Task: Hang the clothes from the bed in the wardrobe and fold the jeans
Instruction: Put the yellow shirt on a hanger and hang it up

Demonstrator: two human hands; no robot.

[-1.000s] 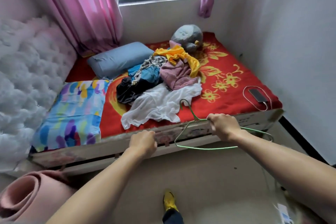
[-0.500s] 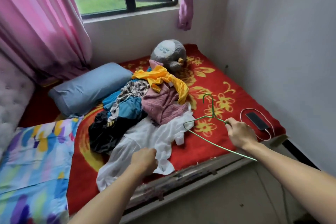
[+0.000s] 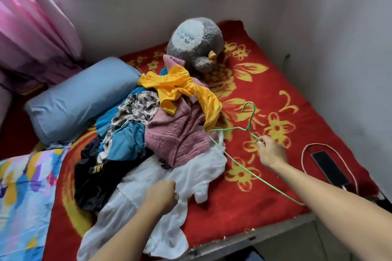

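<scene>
Over the bed (image 3: 275, 82), left hand (image 3: 161, 196) grips the white garment (image 3: 191, 176); right hand (image 3: 271, 151) pinches the green hanger (image 3: 251, 116).

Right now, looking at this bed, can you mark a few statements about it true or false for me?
1. The right hand holds a green wire hanger. True.
2. The yellow garment lies at the bottom of the pile. False: it lies on top, over the pink knit.
3. The phone lies on the blue pillow. False: it lies on the red blanket near the bed's right edge, with a cable looped round it.
4. The left hand, fingers curled, is on the white garment. True.
5. A shirt hangs on the hanger. False: the hanger is bare.
</scene>
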